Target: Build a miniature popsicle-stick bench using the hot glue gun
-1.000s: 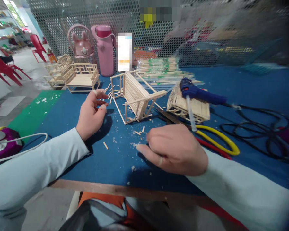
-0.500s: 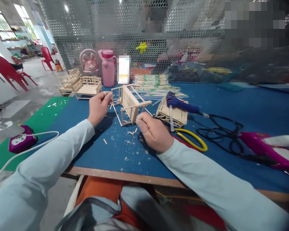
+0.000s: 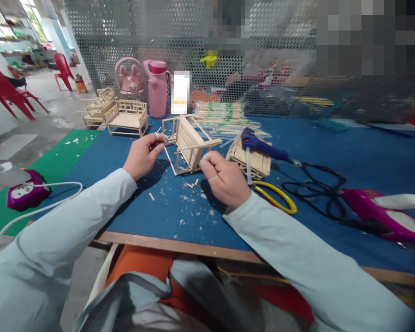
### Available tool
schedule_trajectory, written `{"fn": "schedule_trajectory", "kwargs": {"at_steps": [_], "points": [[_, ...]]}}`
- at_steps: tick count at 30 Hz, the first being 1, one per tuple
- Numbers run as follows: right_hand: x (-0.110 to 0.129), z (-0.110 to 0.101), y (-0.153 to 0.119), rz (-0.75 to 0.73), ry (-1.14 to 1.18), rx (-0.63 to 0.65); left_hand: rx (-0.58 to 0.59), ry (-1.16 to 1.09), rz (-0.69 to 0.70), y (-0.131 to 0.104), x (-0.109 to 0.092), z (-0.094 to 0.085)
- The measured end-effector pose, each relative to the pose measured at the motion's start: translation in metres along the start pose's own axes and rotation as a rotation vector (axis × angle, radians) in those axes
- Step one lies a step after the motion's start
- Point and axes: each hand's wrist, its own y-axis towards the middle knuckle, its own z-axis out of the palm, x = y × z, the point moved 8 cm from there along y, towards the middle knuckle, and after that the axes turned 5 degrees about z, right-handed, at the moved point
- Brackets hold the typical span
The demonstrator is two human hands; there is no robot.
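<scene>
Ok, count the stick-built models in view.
4: open frame between left hand and right hand; slatted model under the blue glue gun; bench left of the tall pink bottle; lattice model partly behind that bench. More may be hidden.

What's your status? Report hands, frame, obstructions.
Left hand, right hand either side, grip unclear. Stick frame between, on tabletop. Scraps near, glue gun right; neither seems blocking.

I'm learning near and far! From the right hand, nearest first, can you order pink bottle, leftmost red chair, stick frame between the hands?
1. Stick frame: just left.
2. Pink bottle: left, farther back.
3. Leftmost red chair: far left.
</scene>
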Motion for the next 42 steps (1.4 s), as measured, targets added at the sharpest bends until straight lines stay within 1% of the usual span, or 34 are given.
{"fn": "schedule_trajectory", "kwargs": {"at_steps": [3, 5, 7, 9, 11, 12, 13, 14, 15, 17, 19, 21, 22, 23, 25, 29, 31, 33, 34, 35, 36, 38, 40, 42], "points": [[0.002, 0.007, -0.001, -0.053, -0.055, 0.072, 0.06, -0.032, -0.089, 0.001, 0.005, 0.004], [0.007, 0.01, -0.004, -0.122, -0.06, 0.072, 0.07, 0.015, -0.131, 0.0, 0.006, 0.002], [0.012, 0.006, -0.007, -0.172, -0.036, 0.001, 0.091, 0.075, -0.161, -0.002, 0.005, 0.0], [0.015, -0.006, -0.008, -0.198, -0.036, -0.12, 0.138, 0.114, -0.186, -0.003, 0.004, 0.001], [0.019, -0.021, -0.007, -0.23, -0.118, -0.242, 0.19, 0.161, -0.204, -0.005, 0.006, 0.004], [0.022, -0.028, -0.003, -0.254, -0.182, -0.271, 0.208, 0.189, -0.21, -0.005, 0.008, 0.005], [0.024, -0.032, 0.002, -0.279, -0.252, -0.267, 0.217, 0.211, -0.219, -0.006, 0.011, 0.006], [0.025, -0.034, 0.01, -0.298, -0.319, -0.231, 0.213, 0.222, -0.228, -0.006, 0.015, 0.006], [0.024, -0.034, 0.019, -0.307, -0.372, -0.168, 0.201, 0.217, -0.24, -0.006, 0.019, 0.005], [0.019, -0.028, 0.036, -0.32, -0.424, 0.011, 0.17, 0.197, -0.255, -0.006, 0.025, 0.004], [0.011, -0.018, 0.047, -0.322, -0.419, 0.193, 0.146, 0.182, -0.267, -0.006, 0.027, 0.004], [0.003, -0.009, 0.051, -0.313, -0.389, 0.299, 0.134, 0.168, -0.278, -0.006, 0.027, 0.004], [0.0, -0.007, 0.053, -0.306, -0.373, 0.314, 0.131, 0.158, -0.282, -0.007, 0.026, 0.004], [-0.002, -0.007, 0.053, -0.297, -0.353, 0.306, 0.131, 0.152, -0.283, -0.008, 0.025, 0.005], [-0.003, -0.011, 0.053, -0.275, -0.301, 0.246, 0.122, 0.115, -0.289, -0.009, 0.023, 0.007], [0.0, -0.036, 0.051, -0.169, -0.154, 0.049, 0.026, -0.089, -0.306, -0.014, 0.019, 0.007], [0.002, -0.049, 0.049, -0.094, -0.065, -0.038, -0.008, -0.207, -0.291, -0.018, 0.011, 0.009], [0.002, -0.058, 0.046, -0.02, 0.036, -0.109, 0.006, -0.33, -0.299, -0.025, 0.0, 0.014], [0.002, -0.06, 0.044, 0.012, 0.083, -0.136, 0.035, -0.395, -0.303, -0.028, -0.007, 0.018], [0.002, -0.061, 0.042, 0.036, 0.118, -0.153, 0.062, -0.449, -0.291, -0.032, -0.015, 0.022], [0.003, -0.061, 0.041, 0.051, 0.144, -0.16, 0.057, -0.483, -0.277, -0.035, -0.022, 0.023], [0.007, -0.059, 0.038, 0.06, 0.166, -0.153, -0.008, -0.485, -0.247, -0.039, -0.032, 0.019], [0.012, -0.058, 0.037, 0.052, 0.166, -0.133, -0.048, -0.465, -0.238, -0.042, -0.037, 0.017], [0.016, -0.057, 0.038, 0.041, 0.151, -0.105, -0.035, -0.476, -0.246, -0.045, -0.038, 0.02]]}}
